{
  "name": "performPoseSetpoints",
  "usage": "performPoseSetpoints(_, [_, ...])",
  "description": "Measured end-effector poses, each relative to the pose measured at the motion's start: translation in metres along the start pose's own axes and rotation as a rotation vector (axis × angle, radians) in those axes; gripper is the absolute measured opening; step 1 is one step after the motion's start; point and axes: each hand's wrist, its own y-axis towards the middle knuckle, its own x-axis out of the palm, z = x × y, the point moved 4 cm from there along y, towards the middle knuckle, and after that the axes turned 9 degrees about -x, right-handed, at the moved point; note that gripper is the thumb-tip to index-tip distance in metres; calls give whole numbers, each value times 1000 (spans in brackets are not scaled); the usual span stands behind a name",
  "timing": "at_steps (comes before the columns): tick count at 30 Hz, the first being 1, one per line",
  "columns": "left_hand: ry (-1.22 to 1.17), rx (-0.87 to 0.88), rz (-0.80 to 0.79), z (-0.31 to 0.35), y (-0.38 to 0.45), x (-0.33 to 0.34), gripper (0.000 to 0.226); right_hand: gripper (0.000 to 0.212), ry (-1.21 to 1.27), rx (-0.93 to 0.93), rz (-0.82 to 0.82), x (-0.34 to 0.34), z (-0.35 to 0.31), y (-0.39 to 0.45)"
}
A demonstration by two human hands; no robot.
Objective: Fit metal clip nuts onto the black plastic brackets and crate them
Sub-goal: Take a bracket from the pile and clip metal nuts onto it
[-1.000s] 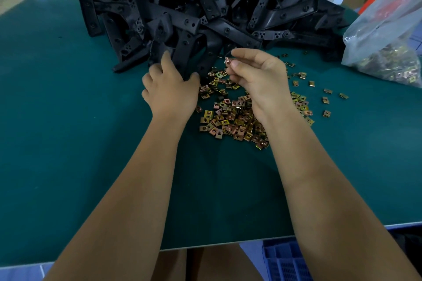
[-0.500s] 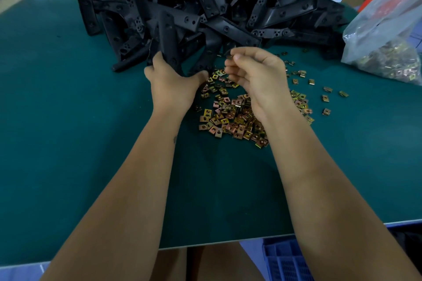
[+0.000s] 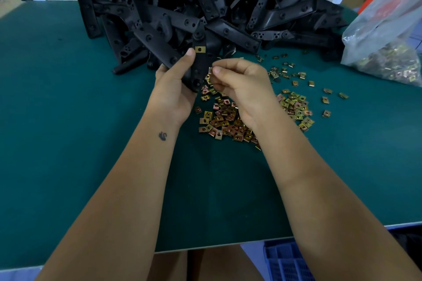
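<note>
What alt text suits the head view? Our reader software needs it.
A left hand grips a black plastic bracket bearing one brass-coloured metal clip nut, while the right hand pinches another clip nut beside it, above loose nuts on a green table.

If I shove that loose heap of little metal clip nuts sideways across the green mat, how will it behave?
The loose heap of clip nuts would probably scatter rather than move as one; strays already lie apart. The flat squares seem unlikely to roll. The green mat looks matte, so they may drag and snag.
</note>
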Motion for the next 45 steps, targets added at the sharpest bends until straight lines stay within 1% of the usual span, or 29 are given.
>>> performPoseSetpoints(7, [57, -19, 4, -2, 0, -1, 62, 14, 124, 69, -56, 6, -1, -2])
performPoseSetpoints(12, [75, -34, 5, -3, 1, -3, 61, 16, 139, 79, -52, 6, 0, -2])
performPoseSetpoints(20, [68, -5, -6, -3, 1, -2, 63, 15, 211, 109, -23, 7, 2, -2])
performPoseSetpoints(28, [11, 6, 4, -2, 4, -5, 61, 15, 162, 105, -53, 8, 2, -2])
performPoseSetpoints(33, [25, 24, 19, -3, 4, -4, 61, 14, 139, 85, -39, 7, 1, -3])
performPoseSetpoints(39, [57, 31, 21, -5, 5, -3, 61, 29, 98, 53, -26, 7, 0, -4])
performPoseSetpoints(45, [65, 48, 30, -8, 3, 1, 61, 27, 100, 48, 7, 5, 0, -5])
